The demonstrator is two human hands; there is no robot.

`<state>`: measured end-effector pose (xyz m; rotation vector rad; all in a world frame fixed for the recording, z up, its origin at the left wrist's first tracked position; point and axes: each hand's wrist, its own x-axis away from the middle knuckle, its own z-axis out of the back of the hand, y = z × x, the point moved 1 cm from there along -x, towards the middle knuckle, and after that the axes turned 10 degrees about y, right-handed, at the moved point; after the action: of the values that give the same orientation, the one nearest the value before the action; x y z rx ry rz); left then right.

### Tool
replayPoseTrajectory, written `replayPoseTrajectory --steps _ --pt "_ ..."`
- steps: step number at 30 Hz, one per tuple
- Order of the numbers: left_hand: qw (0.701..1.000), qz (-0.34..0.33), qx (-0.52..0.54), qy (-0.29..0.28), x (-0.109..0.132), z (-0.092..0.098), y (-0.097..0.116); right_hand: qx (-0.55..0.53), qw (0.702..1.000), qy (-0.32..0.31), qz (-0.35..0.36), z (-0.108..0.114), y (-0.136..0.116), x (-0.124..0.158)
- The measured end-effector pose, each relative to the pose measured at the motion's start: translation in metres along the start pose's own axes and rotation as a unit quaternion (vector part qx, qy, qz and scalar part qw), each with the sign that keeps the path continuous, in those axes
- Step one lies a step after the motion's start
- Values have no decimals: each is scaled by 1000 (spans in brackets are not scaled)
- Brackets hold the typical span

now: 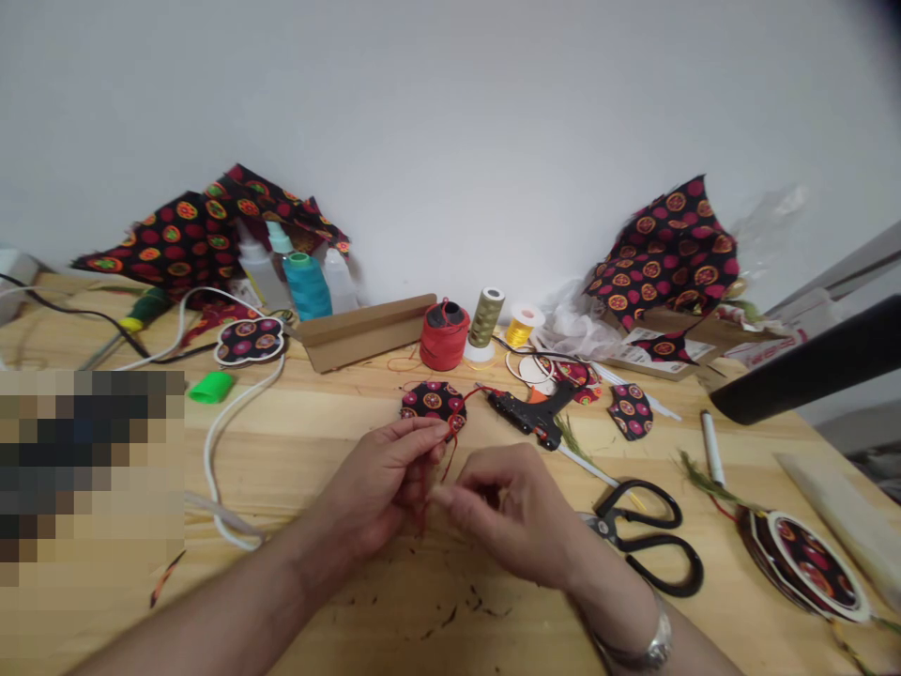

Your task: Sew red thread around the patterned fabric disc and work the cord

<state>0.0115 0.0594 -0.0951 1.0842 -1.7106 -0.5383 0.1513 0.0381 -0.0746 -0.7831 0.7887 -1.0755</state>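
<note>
A thin red cord [451, 434] runs in a loop between my hands above the wooden table. My left hand [394, 469] pinches it between thumb and forefinger. Close by on the right, my right hand [511, 516] has thumb and forefinger pressed together at the hanging strands; its fingertips are slightly blurred. Just beyond my fingers lies a patterned fabric piece [431, 402], dark with red and orange circles. A black glue gun [531, 413] rests to the right of it. Black-handled scissors [633, 535] lie beside my right wrist, their blades mostly hidden.
Behind stand a red cord spool [445, 336], an olive thread cone [484, 319] and a yellow spool [519, 329]. A cardboard tray [373, 333] sits left of them. A white cable [211, 451] curves across the left side. A dark tube [809, 361] juts in from the right.
</note>
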Motion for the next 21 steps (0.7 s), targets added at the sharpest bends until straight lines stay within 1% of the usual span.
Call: replayPoseTrajectory --steps 1,3,4,5,8,9,11,15,17,21 --pt "1000 0 -10 9 0 0 0 -17 998 49 -20 1 1 -2" --pt "1000 8 -24 18 1 0 0 -72 986 136 -67 3 5 -8" --pt "999 13 -26 16 2 0 0 -113 976 162 -93 2 7 -10" --pt "1000 17 -24 10 2 -1 0 -163 964 172 -119 1 9 -13" --pt "999 20 -25 -1 1 -1 0 -310 920 157 -179 -4 15 -17" --pt "999 19 -28 1 1 -1 -1 -344 908 147 -188 -5 17 -17" --pt "999 19 -34 3 1 -2 -1 -379 894 130 -199 -7 18 -17" --pt "999 20 -47 -12 2 -3 -3 -378 892 108 -225 -9 18 -16" --pt "998 8 -63 -4 3 -3 -3 -363 895 103 -236 -10 17 -15" --pt "995 -15 -98 18 4 -2 -4 -332 900 128 -250 -10 18 -16"
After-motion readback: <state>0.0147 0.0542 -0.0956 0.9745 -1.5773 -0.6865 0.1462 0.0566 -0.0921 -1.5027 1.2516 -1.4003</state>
